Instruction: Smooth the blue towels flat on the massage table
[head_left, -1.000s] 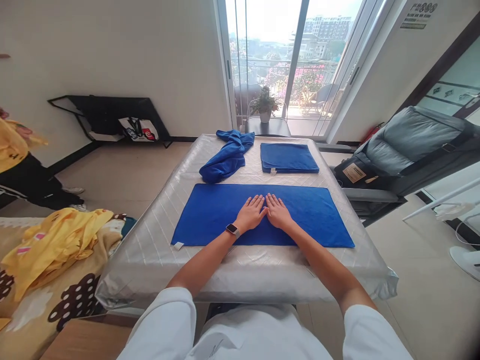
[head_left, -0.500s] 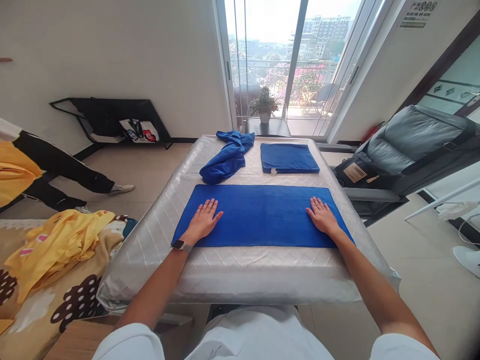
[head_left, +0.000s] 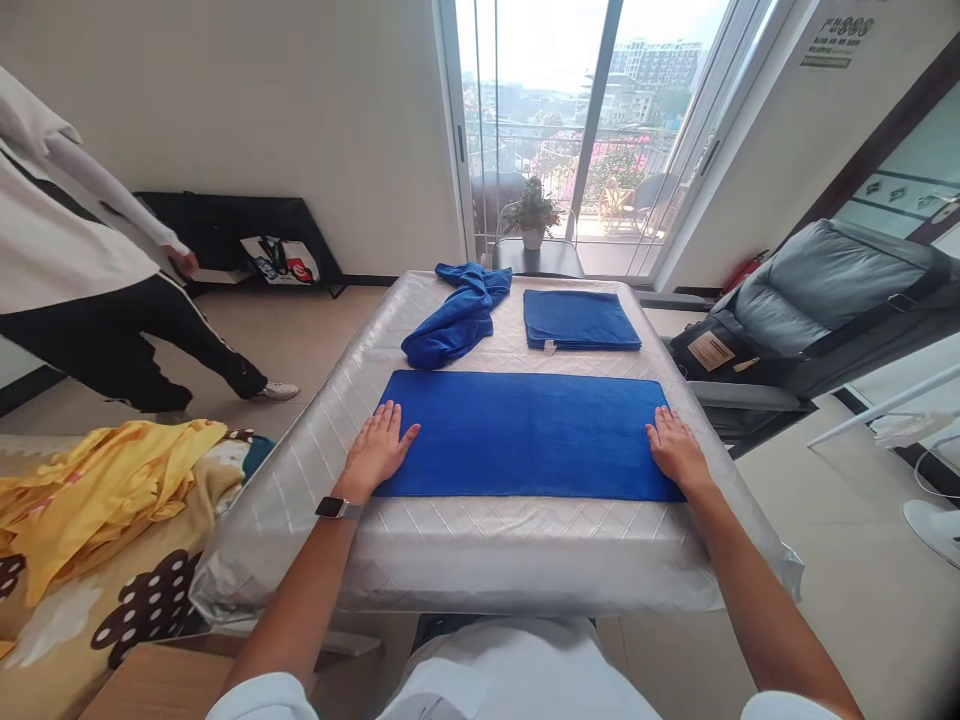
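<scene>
A blue towel [head_left: 525, 435] lies spread out flat as a long rectangle across the near part of the table. My left hand [head_left: 377, 447] rests on its left end, palm down with the thumb out to the side. On the right end lies my right hand [head_left: 675, 446], also palm down and with fingers extended. Behind the spread towel, a crumpled blue towel [head_left: 459, 318] sits at the back left. To the right of that is a neatly folded blue towel stack [head_left: 581, 318] with a small white tag at its front edge.
A silver quilted cover [head_left: 517, 545] drapes the table. On the left, a person [head_left: 112, 260] stands beyond a bed with yellow cloth [head_left: 127, 480]. A grey recliner [head_left: 825, 300] holding a black bag stands at right. Behind the table is a potted plant [head_left: 533, 215] on a chair.
Both my hands have slid outward over the towel, left hand to the left edge and right hand to the right edge. The person at left has moved further into view, no longer holding yellow cloth.
</scene>
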